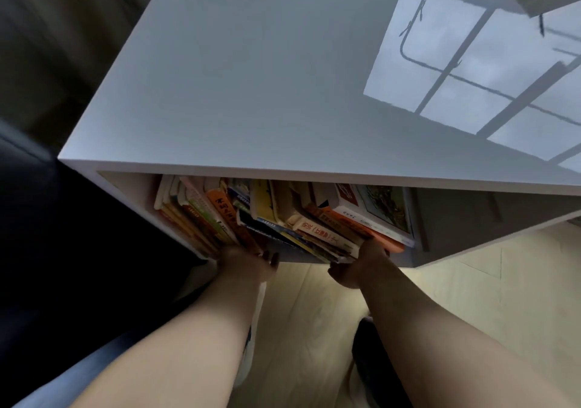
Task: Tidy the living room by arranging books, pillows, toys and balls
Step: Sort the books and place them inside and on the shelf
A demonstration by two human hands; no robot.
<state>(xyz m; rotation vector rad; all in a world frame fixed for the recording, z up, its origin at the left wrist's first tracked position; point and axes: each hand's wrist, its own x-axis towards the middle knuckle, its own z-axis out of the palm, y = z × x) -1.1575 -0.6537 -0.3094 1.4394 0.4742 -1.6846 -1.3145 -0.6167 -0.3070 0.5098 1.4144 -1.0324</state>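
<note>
Dim and grey-toned overall. Glares at upper right, where a window reflection (471, 71) with dark bars spreads over the glossy cabinet top (251, 77). Leaves the books (283, 216) beneath in shade, their titles soft. Falls warm and pale on the wooden floor (471, 282); sinks to near black at left. Bends straight edges toward the corners.

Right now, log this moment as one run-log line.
white cabinet shelf | left hand at left books | right hand at right books
</note>
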